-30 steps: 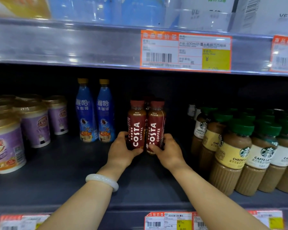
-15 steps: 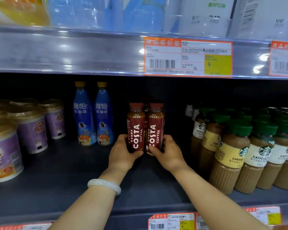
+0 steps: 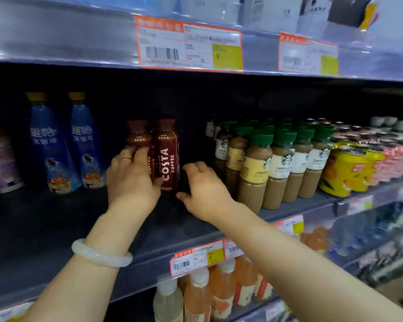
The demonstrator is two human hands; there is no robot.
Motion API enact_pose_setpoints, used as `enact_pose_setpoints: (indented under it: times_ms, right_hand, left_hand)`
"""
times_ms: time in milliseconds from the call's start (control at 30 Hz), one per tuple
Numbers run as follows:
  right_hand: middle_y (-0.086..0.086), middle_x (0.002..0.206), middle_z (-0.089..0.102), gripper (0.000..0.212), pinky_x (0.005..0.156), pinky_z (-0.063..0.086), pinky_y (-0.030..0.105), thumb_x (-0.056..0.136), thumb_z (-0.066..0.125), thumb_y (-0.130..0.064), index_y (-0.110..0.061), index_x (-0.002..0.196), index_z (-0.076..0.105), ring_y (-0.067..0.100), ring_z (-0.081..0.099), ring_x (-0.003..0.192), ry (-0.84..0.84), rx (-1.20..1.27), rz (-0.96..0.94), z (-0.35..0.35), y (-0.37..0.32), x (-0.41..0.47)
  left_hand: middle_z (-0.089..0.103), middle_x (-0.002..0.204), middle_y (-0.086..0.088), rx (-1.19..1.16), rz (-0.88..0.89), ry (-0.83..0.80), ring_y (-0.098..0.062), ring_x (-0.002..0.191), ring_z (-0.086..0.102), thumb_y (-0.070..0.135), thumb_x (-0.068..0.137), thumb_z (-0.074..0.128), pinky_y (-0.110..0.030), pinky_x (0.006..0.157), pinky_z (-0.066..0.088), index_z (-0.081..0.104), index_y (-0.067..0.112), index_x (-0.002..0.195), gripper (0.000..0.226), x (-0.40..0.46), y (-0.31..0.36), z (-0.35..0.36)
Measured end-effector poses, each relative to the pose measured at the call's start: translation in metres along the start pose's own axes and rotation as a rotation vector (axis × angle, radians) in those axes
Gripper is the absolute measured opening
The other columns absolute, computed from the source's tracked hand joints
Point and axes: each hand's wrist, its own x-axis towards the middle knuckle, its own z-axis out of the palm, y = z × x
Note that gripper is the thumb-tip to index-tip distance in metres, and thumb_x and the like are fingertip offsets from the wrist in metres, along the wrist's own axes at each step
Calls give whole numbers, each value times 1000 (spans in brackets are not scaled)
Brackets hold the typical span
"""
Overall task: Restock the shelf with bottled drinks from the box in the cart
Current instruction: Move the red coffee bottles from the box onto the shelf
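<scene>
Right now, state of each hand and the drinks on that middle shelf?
left hand: fingers wrapped round the left Costa bottle
right hand: fingers loosely curled, off the bottles, holds nothing
left Costa bottle: upright, capped, gripped
right Costa bottle: upright, capped, label facing out
blue bottles: two, upright, capped
Starbucks bottles: upright, green caps on, packed in rows
yellow cans: upright

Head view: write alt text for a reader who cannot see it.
A person's left hand wraps round the left of two red Costa coffee bottles standing on a dark store shelf, while the right hand hovers just right of them, touching neither. Blue bottles stand to the left, green-capped Starbucks bottles to the right.
</scene>
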Motion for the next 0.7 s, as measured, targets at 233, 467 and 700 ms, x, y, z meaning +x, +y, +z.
enact_pose_setpoints:
  times_ms: [233, 467, 700]
  right_hand:
    - [14, 126, 45, 47, 85, 40, 44, 84, 63, -17, -7, 126, 44, 34, 42, 115, 99, -103, -86, -31, 17, -75]
    - [18, 120, 49, 37, 81, 39, 43, 81, 58, -6, -2, 117, 48, 37, 43, 111, 44, -122, 112, -64, 120, -202]
    - [17, 120, 45, 35, 85, 41, 43, 85, 57, -11, -4, 117, 44, 36, 44, 111, -227, -228, 443, -71, 244, -387]
  left_hand:
    - [55, 116, -13, 225, 203, -311, -34, 107, 53, 27, 77, 71, -42, 83, 49, 49, 19, 123, 51, -62, 71, -29]
    - [48, 126, -2, 268, 496, -430, -24, 118, 47, 31, 87, 55, -37, 90, 46, 40, 24, 128, 44, -168, 181, 17]
    - [45, 129, -3, 259, 684, -722, -26, 122, 44, 31, 87, 56, -37, 91, 44, 36, 20, 130, 48, -316, 295, 102]
